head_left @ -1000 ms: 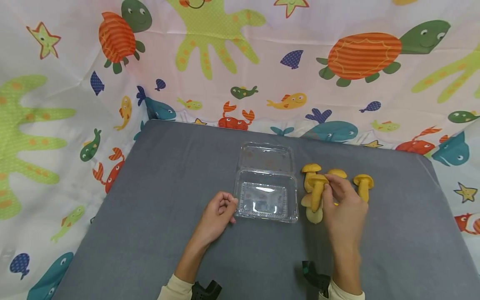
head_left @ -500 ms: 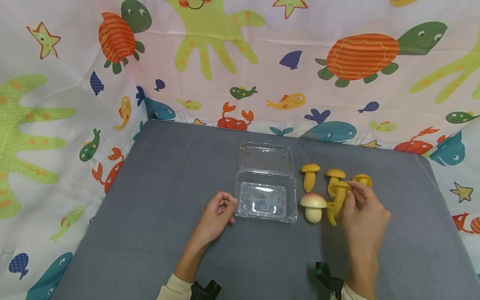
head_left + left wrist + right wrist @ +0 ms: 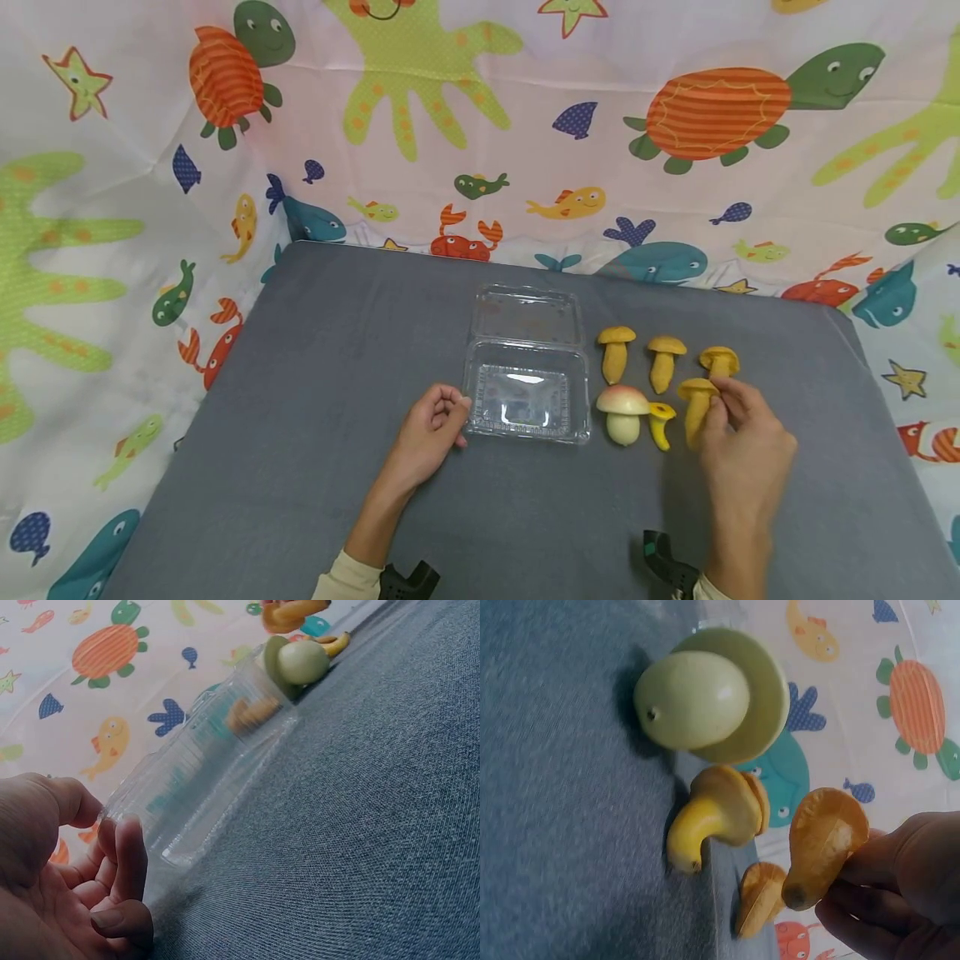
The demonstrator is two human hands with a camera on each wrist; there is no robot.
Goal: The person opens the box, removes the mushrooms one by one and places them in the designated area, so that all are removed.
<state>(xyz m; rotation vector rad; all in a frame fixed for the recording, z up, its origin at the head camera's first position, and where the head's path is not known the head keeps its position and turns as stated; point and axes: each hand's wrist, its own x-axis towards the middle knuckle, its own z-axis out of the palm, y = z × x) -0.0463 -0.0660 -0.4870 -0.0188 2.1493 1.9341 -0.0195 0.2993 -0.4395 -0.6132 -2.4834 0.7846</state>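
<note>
My right hand [image 3: 750, 454] pinches a yellow toy mushroom [image 3: 696, 408] by its cap, stem pointing down. In the right wrist view the mushroom [image 3: 825, 836] appears held above the cloth. My left hand [image 3: 429, 429] is at the left edge of a clear plastic clamshell box [image 3: 528, 435], whose lid [image 3: 527, 315] lies folded back. Seen from the left wrist, thumb and finger pinch the box's corner. Beside the held mushroom stand a small curved yellow mushroom [image 3: 661, 427] and a red-capped mushroom with a pale stem [image 3: 623, 415].
Behind them lie three more yellow mushrooms in a row: left [image 3: 615, 357], middle [image 3: 663, 365] and right [image 3: 718, 360]. A grey cloth [image 3: 322, 333] covers the table. A sea-animal-print curtain [image 3: 420, 183] hangs behind and at the sides.
My right hand has moved rightward with the yellow mushroom, from over the group near the box to the right of the curved one. My left hand stays at the box.
</note>
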